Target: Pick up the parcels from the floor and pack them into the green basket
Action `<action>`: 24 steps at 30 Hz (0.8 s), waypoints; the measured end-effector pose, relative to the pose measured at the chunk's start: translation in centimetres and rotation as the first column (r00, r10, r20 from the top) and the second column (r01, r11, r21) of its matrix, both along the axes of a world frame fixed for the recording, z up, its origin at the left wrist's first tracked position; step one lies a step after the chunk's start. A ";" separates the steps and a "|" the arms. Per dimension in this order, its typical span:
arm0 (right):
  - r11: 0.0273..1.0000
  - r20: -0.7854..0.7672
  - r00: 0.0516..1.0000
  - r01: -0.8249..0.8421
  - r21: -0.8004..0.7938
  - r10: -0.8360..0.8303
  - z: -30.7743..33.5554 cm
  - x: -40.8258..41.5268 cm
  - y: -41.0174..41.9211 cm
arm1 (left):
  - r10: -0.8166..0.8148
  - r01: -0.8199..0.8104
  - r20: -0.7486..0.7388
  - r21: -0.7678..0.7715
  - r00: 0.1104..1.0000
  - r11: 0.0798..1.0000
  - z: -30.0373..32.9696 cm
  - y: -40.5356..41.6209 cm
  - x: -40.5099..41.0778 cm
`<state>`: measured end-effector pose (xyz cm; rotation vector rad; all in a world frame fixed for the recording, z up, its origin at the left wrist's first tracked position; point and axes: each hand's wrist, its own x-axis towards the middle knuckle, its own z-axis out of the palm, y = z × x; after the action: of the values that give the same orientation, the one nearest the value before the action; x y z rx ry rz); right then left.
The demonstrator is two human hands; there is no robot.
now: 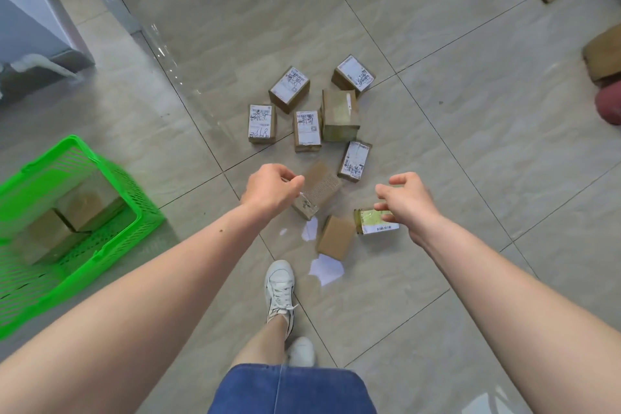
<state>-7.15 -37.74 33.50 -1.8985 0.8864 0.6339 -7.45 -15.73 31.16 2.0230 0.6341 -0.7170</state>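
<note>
Packing barely begun: most parcels remain on the floor.

The green basket [100, 175] at the left holds two brown boxes [67, 215]; a cluster of some nine parcels [339, 114] lies ahead. The left hand [272, 190] hovers half-curled over a corrugated parcel [317, 190], the right hand [408, 203] over a taped parcel [373, 223]; neither appears to grip yet.
</note>
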 end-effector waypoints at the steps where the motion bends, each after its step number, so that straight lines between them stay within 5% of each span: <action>1: 1.000 -0.001 1.000 -0.013 -0.021 0.013 -1.0 0.5 -0.2 | 0.003 -0.003 -0.013 0.005 1.000 1.000 -0.9 -0.2 0.4; 15: 0.965 -0.100 0.967 -0.243 -0.103 0.233 -22.2 5.8 -4.2 | 0.069 -0.057 -0.102 0.120 0.992 0.991 -21.9 -5.2 2.9; 24: 0.948 -0.064 0.951 -0.306 -0.086 0.301 -36.4 6.3 -4.2 | 0.259 -0.249 -0.219 0.069 0.941 0.966 -37.4 -5.0 1.4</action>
<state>-0.87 -41.93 -2.92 -2.1351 0.6682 0.8398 -6.01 -20.69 -6.20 1.8632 1.0300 -0.7889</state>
